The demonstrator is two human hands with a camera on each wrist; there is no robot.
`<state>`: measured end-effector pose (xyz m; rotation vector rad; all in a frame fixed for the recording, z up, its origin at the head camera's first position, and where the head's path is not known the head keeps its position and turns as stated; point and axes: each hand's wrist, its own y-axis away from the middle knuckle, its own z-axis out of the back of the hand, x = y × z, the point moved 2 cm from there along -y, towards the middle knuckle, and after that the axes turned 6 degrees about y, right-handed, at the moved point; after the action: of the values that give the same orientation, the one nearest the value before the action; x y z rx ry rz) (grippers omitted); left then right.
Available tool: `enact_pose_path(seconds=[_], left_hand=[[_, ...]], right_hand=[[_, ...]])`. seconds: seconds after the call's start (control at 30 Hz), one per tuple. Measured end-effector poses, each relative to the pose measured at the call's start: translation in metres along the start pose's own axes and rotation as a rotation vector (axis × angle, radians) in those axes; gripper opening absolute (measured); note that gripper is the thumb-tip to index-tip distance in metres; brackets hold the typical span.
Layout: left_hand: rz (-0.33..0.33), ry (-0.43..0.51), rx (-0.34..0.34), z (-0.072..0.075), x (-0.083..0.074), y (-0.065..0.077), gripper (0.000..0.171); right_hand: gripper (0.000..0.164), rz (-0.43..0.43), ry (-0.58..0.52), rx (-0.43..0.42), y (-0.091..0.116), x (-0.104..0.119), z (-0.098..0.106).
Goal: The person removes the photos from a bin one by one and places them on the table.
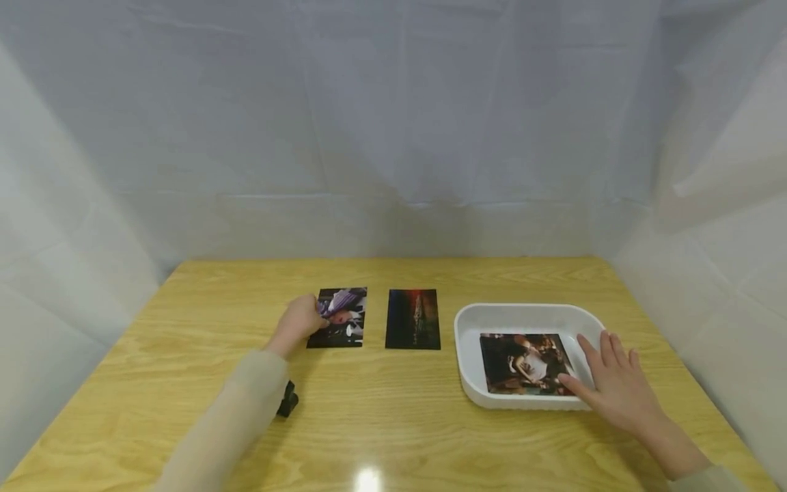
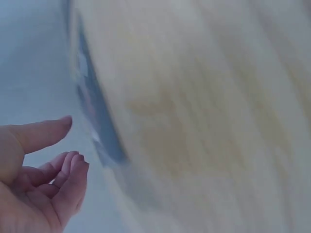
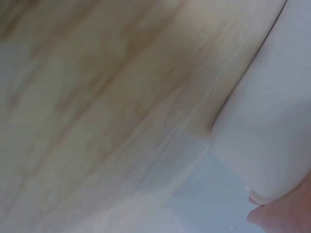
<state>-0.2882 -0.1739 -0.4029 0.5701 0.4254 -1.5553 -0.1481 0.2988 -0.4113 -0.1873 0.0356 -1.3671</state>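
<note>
In the head view my left hand (image 1: 298, 321) is at the left edge of a photo card (image 1: 344, 318) with a purple striped figure. The left wrist view shows this hand (image 2: 43, 179) with thumb and loosely bent fingers apart and nothing between them; the card (image 2: 99, 116) lies just beyond. My right hand (image 1: 621, 383) spreads its fingers over the right rim of a white tray (image 1: 529, 311). Its thumb reaches over a photo card (image 1: 525, 365) lying inside. In the right wrist view, part of this hand (image 3: 286, 211) is at the tray's rim (image 3: 272, 196).
A dark card (image 1: 413, 319) with red and blue tones lies between the left card and the tray. A small black object (image 1: 287, 400) shows beside the left sleeve. Pale sheeting (image 1: 393, 137) surrounds the wooden table (image 1: 381, 424) at the back and sides.
</note>
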Motion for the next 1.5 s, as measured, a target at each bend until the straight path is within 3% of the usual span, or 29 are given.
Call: enact_pose_path(seconds=[0.2, 0.4, 0.6, 0.87, 1.17, 1.37, 1.5], left_hand=[[-0.07, 0.2, -0.008, -0.006, -0.034, -0.001, 0.043], [-0.196, 0.302, -0.031, -0.022, -0.067, 0.005, 0.039], [-0.315, 0.313, -0.04, -0.041, -0.098, 0.008, 0.037], [-0.481, 0.362, 0.042, -0.07, -0.145, 0.019, 0.036], [-0.565, 0.353, 0.132, -0.11, -0.19, 0.028, 0.038], [-0.662, 0.281, 0.163, -0.131, -0.208, 0.034, 0.042], [-0.669, 0.241, 0.181, -0.139, -0.217, 0.038, 0.045]], right_hand=[[0.077, -0.004, 0.0, -0.011, 0.0, -0.002, 0.001], [0.077, -0.001, 0.001, -0.008, 0.001, -0.002, 0.001], [0.077, -0.004, 0.002, 0.001, 0.002, -0.004, 0.001], [0.076, -0.002, 0.006, -0.01, 0.003, -0.006, 0.0], [0.077, -0.002, 0.004, -0.02, 0.004, -0.005, 0.0], [0.077, 0.002, 0.003, -0.024, 0.003, -0.004, 0.001], [0.077, 0.003, 0.0, -0.018, 0.002, -0.003, 0.002]])
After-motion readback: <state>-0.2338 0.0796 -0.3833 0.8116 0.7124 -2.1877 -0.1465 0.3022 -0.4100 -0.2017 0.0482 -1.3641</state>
